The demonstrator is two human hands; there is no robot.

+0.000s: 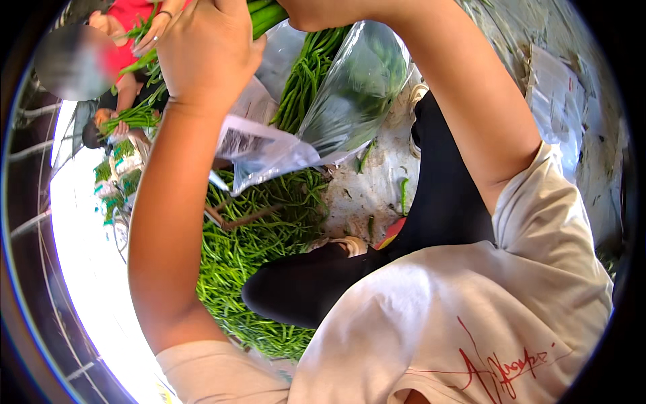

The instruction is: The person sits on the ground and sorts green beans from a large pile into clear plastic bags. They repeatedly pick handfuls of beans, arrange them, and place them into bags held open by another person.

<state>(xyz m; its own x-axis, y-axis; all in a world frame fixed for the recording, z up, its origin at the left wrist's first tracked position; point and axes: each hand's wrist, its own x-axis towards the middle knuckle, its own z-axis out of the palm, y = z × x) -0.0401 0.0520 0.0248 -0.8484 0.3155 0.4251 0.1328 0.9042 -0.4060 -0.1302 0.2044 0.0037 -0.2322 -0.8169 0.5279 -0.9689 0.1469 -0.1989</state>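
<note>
My left hand [210, 55] is raised at the top edge, closed around a bunch of long green chili peppers [265, 16]. Its fingertips are cut off by the edge. Close by on the right, my right hand [323, 12] is curled at the other end of the same bunch, mostly out of the picture. Below the hands stands a clear plastic bag [360, 101] with more long green chili peppers [306, 84] lined up in it. A printed flap of the bag hangs toward my left forearm.
A large heap of loose green chili peppers [252, 269] lies beside my bent leg [303, 286]. Single peppers are scattered on the pale ground [353, 195]. Another person [124, 30] in red handles peppers at the upper left. Another plastic bag [555, 101] lies at the right.
</note>
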